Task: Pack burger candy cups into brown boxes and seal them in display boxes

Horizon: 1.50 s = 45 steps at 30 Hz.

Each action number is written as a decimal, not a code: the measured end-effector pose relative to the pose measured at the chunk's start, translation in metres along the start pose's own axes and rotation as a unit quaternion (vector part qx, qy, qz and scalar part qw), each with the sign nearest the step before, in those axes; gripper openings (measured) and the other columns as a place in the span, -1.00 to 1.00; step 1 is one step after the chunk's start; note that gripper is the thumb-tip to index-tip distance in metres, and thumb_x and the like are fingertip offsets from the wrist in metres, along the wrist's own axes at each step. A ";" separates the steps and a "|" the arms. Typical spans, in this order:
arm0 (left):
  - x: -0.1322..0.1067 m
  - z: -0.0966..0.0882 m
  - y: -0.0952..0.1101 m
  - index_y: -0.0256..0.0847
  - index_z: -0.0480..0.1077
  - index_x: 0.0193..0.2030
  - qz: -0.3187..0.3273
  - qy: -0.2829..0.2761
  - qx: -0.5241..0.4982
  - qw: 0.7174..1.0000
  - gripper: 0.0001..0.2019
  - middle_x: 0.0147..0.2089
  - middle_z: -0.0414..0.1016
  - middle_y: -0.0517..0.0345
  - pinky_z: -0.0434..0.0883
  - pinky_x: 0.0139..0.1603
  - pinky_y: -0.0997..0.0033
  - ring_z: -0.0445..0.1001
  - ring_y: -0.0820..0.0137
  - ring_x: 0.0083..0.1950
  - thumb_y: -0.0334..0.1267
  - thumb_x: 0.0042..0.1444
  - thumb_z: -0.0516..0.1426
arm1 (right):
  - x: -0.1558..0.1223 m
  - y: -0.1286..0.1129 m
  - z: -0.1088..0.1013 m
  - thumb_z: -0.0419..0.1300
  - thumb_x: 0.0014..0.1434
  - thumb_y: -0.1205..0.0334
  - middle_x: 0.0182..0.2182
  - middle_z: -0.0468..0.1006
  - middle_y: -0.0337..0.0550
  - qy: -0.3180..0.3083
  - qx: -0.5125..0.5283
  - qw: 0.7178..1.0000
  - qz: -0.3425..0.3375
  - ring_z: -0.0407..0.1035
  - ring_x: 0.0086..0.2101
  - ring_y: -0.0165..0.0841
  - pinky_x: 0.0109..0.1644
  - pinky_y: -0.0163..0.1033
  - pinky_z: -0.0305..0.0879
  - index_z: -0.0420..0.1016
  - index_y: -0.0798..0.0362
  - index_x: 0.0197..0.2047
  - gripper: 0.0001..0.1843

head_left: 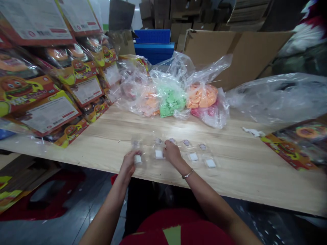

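Note:
A row of small clear plastic packs lies along the front of the wooden table, each with a white square and a round grey printed mark. My left hand point(128, 162) is closed on the edge of the leftmost clear pack point(138, 159), thumb and fingers beside its white square. Over the middle of the row, my right hand point(173, 153) has its fingers bent together in a pinch; what is between them is hidden. Just left of it lies another clear pack point(158, 154). Two more packs, a nearer one point(193, 157) and an outer one point(211, 163), lie to its right.
Boxed toy burgers point(79, 88) are stacked at the left, and one burger box point(291, 146) lies at the right. Plastic bags of green pieces point(171, 100) and orange pieces point(201, 96) stand behind, before a cardboard box point(217, 54). A plastic sheet point(278, 98) lies right.

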<state>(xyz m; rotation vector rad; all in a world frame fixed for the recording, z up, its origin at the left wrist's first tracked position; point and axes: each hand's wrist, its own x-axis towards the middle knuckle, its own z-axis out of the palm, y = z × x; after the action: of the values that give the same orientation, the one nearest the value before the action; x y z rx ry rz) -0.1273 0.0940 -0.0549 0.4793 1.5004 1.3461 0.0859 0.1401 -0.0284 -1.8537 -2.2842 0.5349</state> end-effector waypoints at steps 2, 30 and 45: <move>0.005 -0.004 0.003 -0.31 0.47 -0.47 -0.007 -0.009 0.023 1.000 -0.72 -0.47 0.53 0.05 0.43 -0.38 0.35 0.47 0.32 -0.44 -0.19 -0.36 0.30 | -0.002 -0.003 -0.001 0.04 0.31 0.40 -0.14 0.59 -0.01 0.012 -0.013 1.000 0.003 0.50 -0.18 -0.23 -0.18 -0.24 0.30 0.43 0.12 -0.02 -0.78; 0.024 -0.014 0.038 -0.15 0.25 -0.37 0.166 0.073 0.341 0.922 -0.85 -0.50 0.41 0.21 0.40 -0.30 0.35 0.47 0.31 -0.41 -0.22 -0.04 0.16 | -0.093 0.345 -0.039 0.19 -0.15 -0.04 -0.51 0.59 0.01 0.283 0.199 0.895 0.281 0.48 -0.44 -0.11 -0.33 -0.06 0.35 0.49 0.03 -0.43 -0.69; 0.013 0.001 0.027 -0.16 0.41 -0.27 0.231 0.025 0.549 0.803 -0.68 -0.28 0.53 0.00 0.37 -0.07 0.24 0.50 0.04 -0.08 -0.29 -0.23 0.32 | -0.061 0.210 -0.051 0.06 0.21 0.08 -0.28 0.55 0.04 0.380 0.083 0.921 0.023 0.41 -0.19 -0.12 -0.03 -0.02 0.35 0.48 0.05 -0.30 -0.74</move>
<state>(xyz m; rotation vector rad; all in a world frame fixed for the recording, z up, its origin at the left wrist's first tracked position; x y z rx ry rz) -0.1404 0.1134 -0.0362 1.6329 2.2163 0.6571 0.3086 0.1259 -0.0517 -1.6356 -1.6224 -0.0144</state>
